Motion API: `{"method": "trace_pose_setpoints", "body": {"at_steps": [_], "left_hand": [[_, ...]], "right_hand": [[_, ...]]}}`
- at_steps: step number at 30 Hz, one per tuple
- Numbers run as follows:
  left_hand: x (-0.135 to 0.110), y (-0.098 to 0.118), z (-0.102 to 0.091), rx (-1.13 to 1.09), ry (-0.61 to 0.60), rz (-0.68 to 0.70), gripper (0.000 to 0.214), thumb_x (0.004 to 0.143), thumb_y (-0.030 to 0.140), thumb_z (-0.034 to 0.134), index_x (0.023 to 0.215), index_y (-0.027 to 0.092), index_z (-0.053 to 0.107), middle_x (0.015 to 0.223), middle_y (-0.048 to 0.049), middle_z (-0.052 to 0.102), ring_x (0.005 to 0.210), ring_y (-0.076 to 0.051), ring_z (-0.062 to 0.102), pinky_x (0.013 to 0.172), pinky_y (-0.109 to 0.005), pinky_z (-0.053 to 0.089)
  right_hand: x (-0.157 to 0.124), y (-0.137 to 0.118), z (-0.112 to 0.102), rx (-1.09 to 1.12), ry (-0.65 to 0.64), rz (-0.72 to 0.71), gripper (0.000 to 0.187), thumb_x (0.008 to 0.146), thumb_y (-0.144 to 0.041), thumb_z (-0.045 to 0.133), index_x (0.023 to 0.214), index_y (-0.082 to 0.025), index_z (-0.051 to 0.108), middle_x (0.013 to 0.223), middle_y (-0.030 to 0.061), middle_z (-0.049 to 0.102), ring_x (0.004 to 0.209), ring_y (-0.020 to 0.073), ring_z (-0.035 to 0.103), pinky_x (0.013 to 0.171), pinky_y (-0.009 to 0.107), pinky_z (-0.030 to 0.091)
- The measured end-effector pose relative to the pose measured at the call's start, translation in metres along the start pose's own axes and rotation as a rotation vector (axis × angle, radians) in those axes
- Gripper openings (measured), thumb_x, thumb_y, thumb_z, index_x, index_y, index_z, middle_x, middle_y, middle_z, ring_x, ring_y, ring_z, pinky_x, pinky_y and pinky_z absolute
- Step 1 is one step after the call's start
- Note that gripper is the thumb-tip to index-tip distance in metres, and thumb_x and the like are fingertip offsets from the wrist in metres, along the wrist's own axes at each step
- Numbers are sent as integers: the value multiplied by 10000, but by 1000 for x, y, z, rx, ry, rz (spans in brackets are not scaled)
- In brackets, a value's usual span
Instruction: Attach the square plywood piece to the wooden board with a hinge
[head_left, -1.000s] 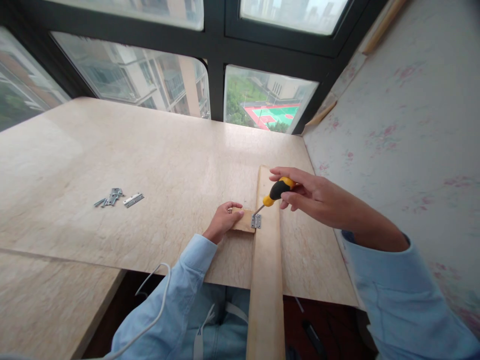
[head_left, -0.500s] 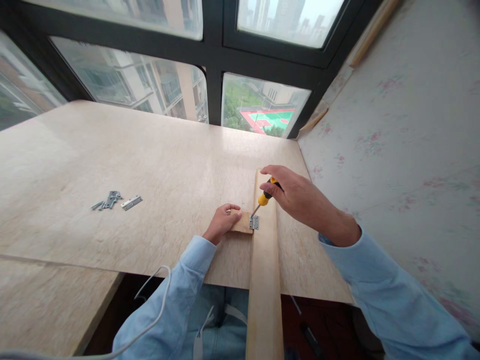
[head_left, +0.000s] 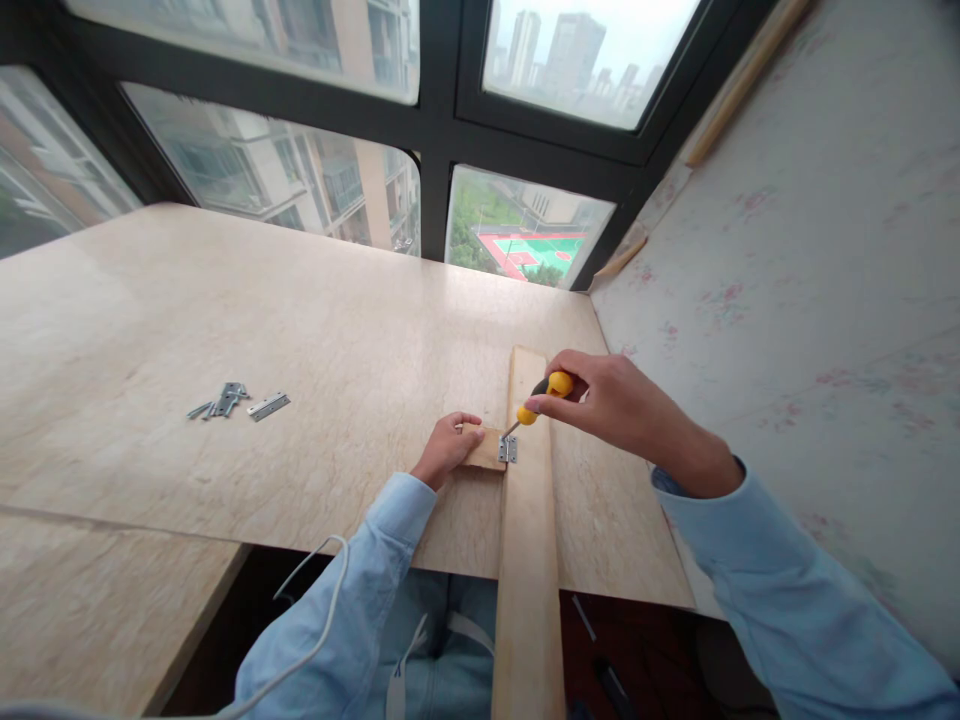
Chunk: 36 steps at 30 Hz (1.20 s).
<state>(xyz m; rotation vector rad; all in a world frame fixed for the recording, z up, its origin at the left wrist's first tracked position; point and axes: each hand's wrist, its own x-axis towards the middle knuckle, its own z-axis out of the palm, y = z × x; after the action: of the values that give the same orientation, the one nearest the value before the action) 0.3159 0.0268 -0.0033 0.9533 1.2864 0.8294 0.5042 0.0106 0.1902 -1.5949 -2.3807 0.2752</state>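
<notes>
Between the fingers of my right hand (head_left: 592,392) is a screwdriver (head_left: 526,411) with a yellow and black handle. Its shaft slants down to the left, with the tip at the left leaf of a small metal hinge (head_left: 508,449). That hinge lies open across a short wooden block (head_left: 487,452) and a long wooden board (head_left: 529,530). My left hand (head_left: 450,445) grips the short block from its left end, thumb on top, pressing it beside the board. The screw under the tip is too small to make out.
Further left on the marble-patterned surface (head_left: 337,330) lie a pile of hinges and screws (head_left: 225,400) and a single hinge (head_left: 268,405). A white cable (head_left: 334,590) runs by my left sleeve. The board overhangs the front edge. A wallpapered wall (head_left: 810,300) stands at right.
My right hand has shifted slightly right and its grip on the screwdriver has turned, exposing more of the yellow handle end. The left hand still holds the block.
</notes>
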Motion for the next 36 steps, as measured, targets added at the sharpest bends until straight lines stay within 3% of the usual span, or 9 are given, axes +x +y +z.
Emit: {"method": "trace_pose_setpoints", "body": {"at_steps": [5,10,13,21,24,28,31,33,36], "left_hand": [[1,-4,0,11,15,16,303,681,191,736,971,124,678,771,-39,658,677,-150,594,606,-230,426],[2,-6,0,-4,13,19,315,672,198,740,971,124,673,777,-43,659,675,-152,593,605,-232,429],[3,-8,-1,-31,-13,23,310,679,203,733,972,123,668,774,-42,659,666,-147,590,599,-228,429],[6,-10,-2,-102,-59,2,360,664,226,763,992,128,651,776,-42,670,654,-145,605,583,-221,437],[6,-9,-3,-116,-69,5,346,671,218,762,986,126,650,787,-51,678,665,-149,612,579,-219,438],[3,-8,-5,-128,-89,14,344,695,226,753,1007,127,644,801,-56,686,674,-151,622,580,-218,440],[1,-7,-6,-132,-94,18,337,707,223,745,1013,128,639,807,-54,688,675,-147,624,584,-217,442],[0,-7,-6,-134,-94,17,328,714,218,740,1011,128,635,805,-51,687,669,-142,620,583,-217,442],[-1,-6,-6,-138,-95,14,315,720,219,738,1005,128,637,800,-44,684,661,-135,613,585,-215,443]], "right_hand": [[2,-9,17,-290,120,90,494,913,-667,510,883,-181,590,659,42,611,565,189,538,505,282,218],[3,-4,33,90,145,-70,392,951,-382,573,1278,-177,506,1164,123,673,921,226,662,736,337,482],[1,-2,33,310,64,-147,381,946,-314,564,1297,-183,498,1214,122,642,1023,218,647,811,349,510],[-6,2,10,605,-266,-95,357,848,-230,626,1200,-176,594,1091,73,652,859,165,667,743,307,546],[-5,1,7,541,-172,-67,293,837,-330,698,1074,-170,632,997,55,676,755,153,653,691,292,520],[-2,-8,10,-30,94,-5,435,813,-595,700,831,-173,595,666,8,593,574,149,516,527,279,316],[1,-14,17,-313,179,77,527,852,-707,572,816,-181,573,613,25,565,539,176,491,509,290,198],[3,-15,23,-311,207,86,476,896,-653,540,858,-181,582,690,49,615,575,192,532,515,291,234],[7,-11,33,-23,257,-27,283,945,-440,547,1026,-172,586,966,94,684,777,208,633,648,313,424]]}}
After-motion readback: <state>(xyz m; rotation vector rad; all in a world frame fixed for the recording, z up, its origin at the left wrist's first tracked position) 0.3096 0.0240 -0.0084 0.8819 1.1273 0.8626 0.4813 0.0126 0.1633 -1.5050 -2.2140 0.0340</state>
